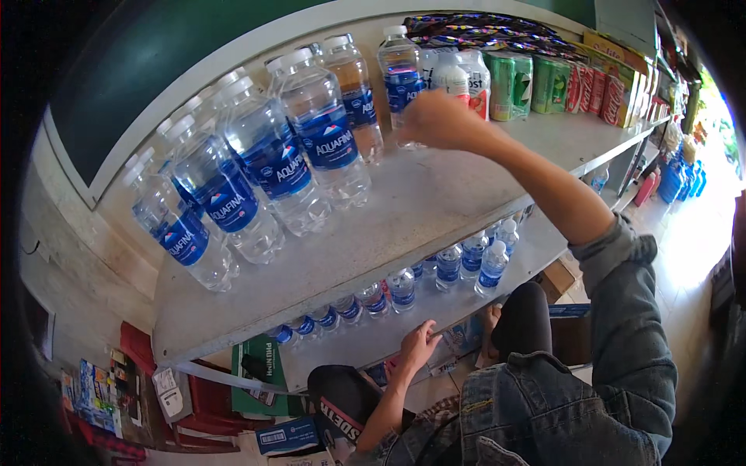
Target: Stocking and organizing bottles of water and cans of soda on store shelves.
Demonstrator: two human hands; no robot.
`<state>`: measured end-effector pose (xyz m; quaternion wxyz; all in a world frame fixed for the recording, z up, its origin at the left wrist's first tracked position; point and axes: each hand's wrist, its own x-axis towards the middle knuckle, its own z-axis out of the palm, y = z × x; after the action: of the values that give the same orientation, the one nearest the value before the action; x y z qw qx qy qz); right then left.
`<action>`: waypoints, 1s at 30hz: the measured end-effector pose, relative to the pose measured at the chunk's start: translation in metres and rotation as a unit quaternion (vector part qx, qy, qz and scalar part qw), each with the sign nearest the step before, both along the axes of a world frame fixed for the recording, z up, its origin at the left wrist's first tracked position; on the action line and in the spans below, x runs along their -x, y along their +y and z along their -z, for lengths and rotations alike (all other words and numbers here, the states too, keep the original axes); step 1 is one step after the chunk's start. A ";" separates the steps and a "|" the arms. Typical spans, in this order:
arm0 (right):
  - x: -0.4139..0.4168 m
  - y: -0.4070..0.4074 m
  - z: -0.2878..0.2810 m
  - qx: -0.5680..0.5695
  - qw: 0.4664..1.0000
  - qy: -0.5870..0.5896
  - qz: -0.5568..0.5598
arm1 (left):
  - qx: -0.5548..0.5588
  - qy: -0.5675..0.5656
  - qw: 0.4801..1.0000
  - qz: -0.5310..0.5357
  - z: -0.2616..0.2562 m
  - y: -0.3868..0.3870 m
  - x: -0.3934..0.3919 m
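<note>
My right hand (446, 122) reaches over the upper shelf, with its curled fingers against or just in front of the lower part of an Aquafina water bottle (401, 64). The hand is slightly blurred and hides its fingertips, so its grip on the bottle cannot be told. That bottle stands a little apart from the group of Aquafina bottles (326, 137) lined up on the left. Down by the edge of the lower shelf (344, 358), my left hand (417, 346) holds nothing, its fingers loosely bent and apart.
Right of my right hand stand white drink bottles (451, 76), green can packs (510, 87) and red Coca-Cola cans (613, 99). Dark shiny packets (484, 35) lie behind them. Smaller water bottles (402, 291) line the lower shelf, under the upper shelf's edge (373, 271). A red chair (213, 402) stands lower left.
</note>
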<state>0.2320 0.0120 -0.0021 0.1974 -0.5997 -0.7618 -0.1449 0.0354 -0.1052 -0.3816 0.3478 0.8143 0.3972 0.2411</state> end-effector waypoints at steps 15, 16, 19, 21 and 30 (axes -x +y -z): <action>-0.027 0.028 0.044 -0.005 0.957 0.286 -0.053 | 0.013 0.005 1.000 0.006 -0.001 -0.003 0.003; -0.020 0.025 0.040 0.029 0.952 0.299 -0.058 | 0.013 0.007 1.000 0.010 0.001 -0.003 0.004; -0.017 0.046 0.046 -0.015 0.971 0.235 -0.047 | 0.019 0.002 1.000 0.014 0.003 -0.003 0.001; -0.017 0.056 0.049 -0.011 0.968 0.246 -0.038 | 0.012 -0.002 1.000 0.013 0.003 -0.003 -0.001; -0.025 0.058 0.049 0.089 0.963 0.252 -0.036 | 0.037 -0.001 0.999 0.010 0.011 -0.002 -0.007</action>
<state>0.2572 0.0696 -0.0515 0.3339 -0.6044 -0.7182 0.0858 0.0420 -0.1075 -0.3922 0.3808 0.8045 0.3975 0.2232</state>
